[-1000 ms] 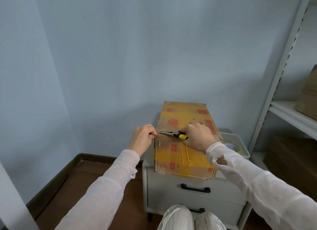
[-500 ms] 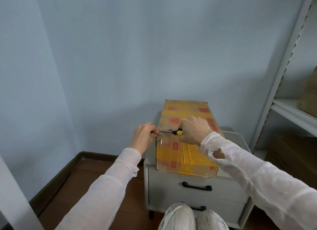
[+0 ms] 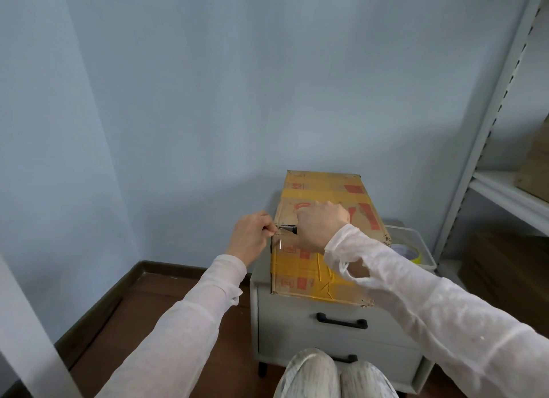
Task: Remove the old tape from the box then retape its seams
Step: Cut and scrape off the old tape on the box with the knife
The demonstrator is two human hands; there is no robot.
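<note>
A cardboard box (image 3: pixel 326 190) with old yellow tape and red print sits on a grey drawer cabinet (image 3: pixel 300 332). My right hand (image 3: pixel 319 230) grips a utility knife (image 3: pixel 289 228) whose dark tip shows at the box's near left top corner; its yellow handle is hidden in my fist. My left hand (image 3: pixel 251 236) sits just left of that corner and pinches a loose clear tape end (image 3: pixel 279 237) between thumb and fingers.
A clear bin (image 3: pixel 416 249) holding a tape roll (image 3: pixel 411 253) stands right of the box on the cabinet. A white metal shelf rack (image 3: pixel 499 130) with cardboard boxes rises at the right. Wooden floor lies to the left, blue walls behind. My knees are at the bottom.
My right hand has slid the knife left along the box's top front edge toward the left corner, hiding the yellow handle. My left hand stays pinching at that corner.
</note>
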